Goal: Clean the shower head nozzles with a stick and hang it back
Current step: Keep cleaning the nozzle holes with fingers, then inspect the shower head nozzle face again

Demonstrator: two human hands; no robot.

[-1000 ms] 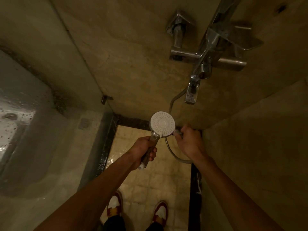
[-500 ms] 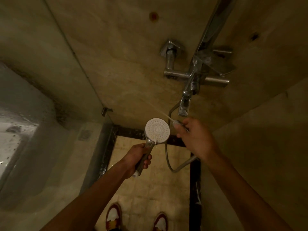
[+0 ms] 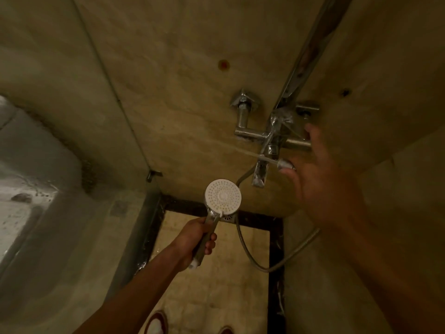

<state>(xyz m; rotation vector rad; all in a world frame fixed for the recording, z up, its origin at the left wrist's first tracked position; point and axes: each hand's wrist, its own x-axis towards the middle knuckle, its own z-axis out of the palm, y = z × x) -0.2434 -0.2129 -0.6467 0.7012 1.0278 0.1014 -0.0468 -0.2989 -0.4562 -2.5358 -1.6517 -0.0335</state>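
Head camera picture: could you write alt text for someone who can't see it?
Looking down in a dim shower stall, a person's left hand grips the handle of a white round shower head, nozzle face up, its hose looping to the right. The right hand is raised by the chrome wall tap, blurred, with a thin stick at its thumb.

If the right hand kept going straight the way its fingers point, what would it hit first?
Most likely the chrome mixer tap on the wall: the right hand points up toward its right end. The hand is blurred and depth is unclear, so it might pass just beside it to the wall.
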